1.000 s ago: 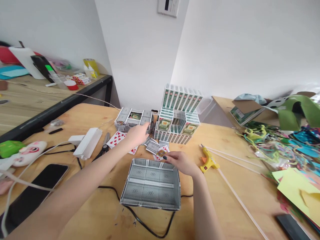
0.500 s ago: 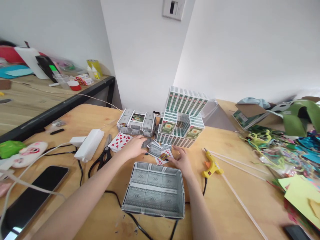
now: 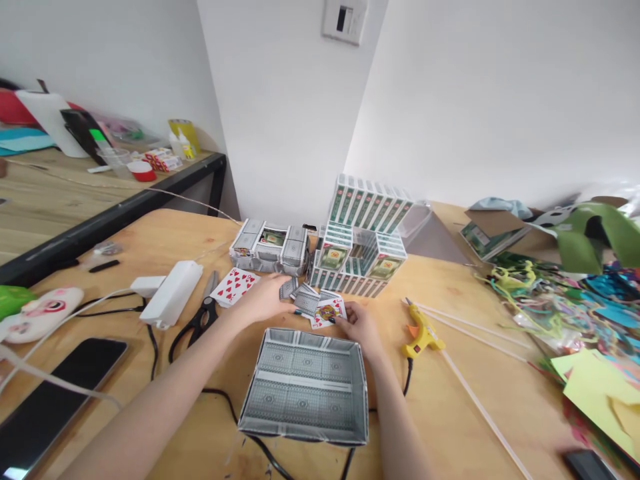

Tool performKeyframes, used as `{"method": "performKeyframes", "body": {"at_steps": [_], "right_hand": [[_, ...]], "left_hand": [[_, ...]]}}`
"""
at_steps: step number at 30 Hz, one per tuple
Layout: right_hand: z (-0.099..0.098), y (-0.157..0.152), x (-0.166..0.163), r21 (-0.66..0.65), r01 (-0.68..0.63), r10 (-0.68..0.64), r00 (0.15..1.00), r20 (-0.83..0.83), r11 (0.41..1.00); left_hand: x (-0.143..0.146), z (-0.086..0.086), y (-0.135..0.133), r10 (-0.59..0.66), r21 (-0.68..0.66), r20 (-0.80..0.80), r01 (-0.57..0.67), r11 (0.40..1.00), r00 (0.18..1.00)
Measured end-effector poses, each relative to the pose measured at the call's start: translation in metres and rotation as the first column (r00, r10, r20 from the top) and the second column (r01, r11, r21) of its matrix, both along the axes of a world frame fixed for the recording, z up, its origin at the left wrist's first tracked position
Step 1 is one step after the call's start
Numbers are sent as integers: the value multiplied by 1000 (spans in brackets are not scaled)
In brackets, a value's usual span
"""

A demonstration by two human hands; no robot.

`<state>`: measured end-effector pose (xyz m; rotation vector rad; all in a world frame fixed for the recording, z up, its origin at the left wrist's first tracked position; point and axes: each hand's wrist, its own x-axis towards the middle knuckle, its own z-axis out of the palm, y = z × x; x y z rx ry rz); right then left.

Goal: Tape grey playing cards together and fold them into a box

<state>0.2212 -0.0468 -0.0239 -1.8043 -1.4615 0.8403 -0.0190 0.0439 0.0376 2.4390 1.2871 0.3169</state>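
Observation:
A shallow tray made of playing cards [image 3: 305,385] lies on the wooden table [image 3: 450,393] in front of me. Just beyond it is a small heap of loose cards [image 3: 315,303], some face down, one face card face up. My left hand [image 3: 265,300] rests on the left side of the heap, fingers curled over a face-down card. My right hand [image 3: 360,325] touches the face-up card at the heap's right edge with its fingertips bent. A red nine card [image 3: 234,287] lies left of my left hand.
Behind the heap stand a tall card structure [image 3: 363,237] and a lower one [image 3: 270,247]. Scissors [image 3: 200,319], a white adapter [image 3: 170,293] and a phone [image 3: 55,400] lie left; a yellow glue gun [image 3: 423,330] and glue sticks right. Coloured paper scraps [image 3: 575,300] fill the far right.
My left hand pulled back from the low card structure down to the loose cards. My right hand shifted slightly forward onto the face-up card. The camera view moved a little.

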Motion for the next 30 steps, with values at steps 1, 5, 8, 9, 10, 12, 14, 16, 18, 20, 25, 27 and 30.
{"method": "performKeyframes", "body": {"at_steps": [1,5,8,9,10,12,14,16,18,20,25,27,30], "right_hand": [[0,0,1,-3,8,-8,1000,-14,1000],[3,-1,2,34,20,-17,996,-91,999],[12,-4,2,66,40,-26,979,-203,997],[15,-5,2,67,56,-38,969,-245,996],[18,-7,2,60,78,-59,958,-281,995],[22,-10,3,27,133,-118,942,-313,991],[23,-12,3,12,199,-189,948,-254,980],[22,-12,3,43,251,-247,966,-79,967],[19,-11,1,96,278,-289,948,136,956],[15,-9,-1,166,283,-321,902,288,945],[8,-1,-6,290,140,-257,870,421,947],[6,2,-6,275,86,-198,890,410,958],[3,4,-3,256,78,-166,926,340,964]], "left_hand": [[6,-1,-4,10,10,-2,-10,1000,1000],[25,-6,-12,90,79,-119,-81,994,989],[30,-9,-12,130,126,-174,-108,986,976],[31,-10,-11,133,129,-179,-111,985,975],[31,-10,-10,133,125,-180,-111,986,975],[30,-9,-7,119,107,-174,-102,989,978],[31,-7,-5,112,73,-164,-101,992,980],[33,-3,-3,101,47,-147,-95,994,984],[35,-1,-1,90,31,-131,-87,996,987],[37,0,1,80,6,-117,-80,997,990],[36,-7,7,43,-77,-17,-44,996,999],[36,-11,7,29,-128,44,-23,992,999],[39,-16,3,46,-201,96,-26,979,994]]}}
